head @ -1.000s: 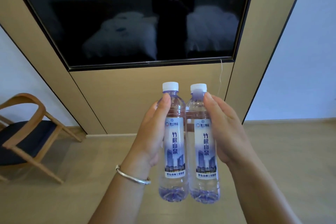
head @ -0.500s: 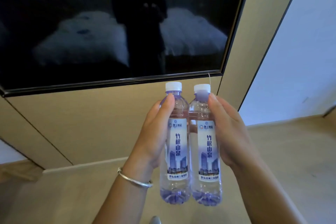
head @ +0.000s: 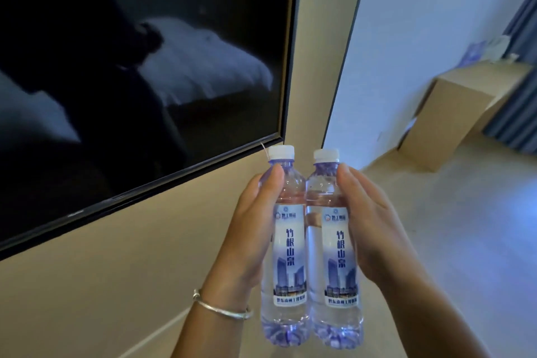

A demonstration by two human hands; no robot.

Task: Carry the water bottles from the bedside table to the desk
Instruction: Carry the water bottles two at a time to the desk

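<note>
Glossy black screen [head: 139, 81] behind; fingers of both hands clamp two upright clear ribbed plastic bottles [head: 286, 247]

Illumination is moderate, cool and bluish, strongest on the white wall [head: 421, 38] at 1 o'clock. The floor [head: 479, 227] at 3 o'clock carries a pale blue sheen. The dark screen [head: 145, 67] from 9 to 12 o'clock acts as a mirror, showing a dim reflected silhouette and pale bedding. Motion blur softens the cabinet [head: 453, 116] and curtain [head: 520, 90] at 2 o'clock. Wide-angle distortion tilts the vertical lines. The two bottles [head: 313, 247] at 6 o'clock are sharp, with faint highlights on the plastic.
</note>
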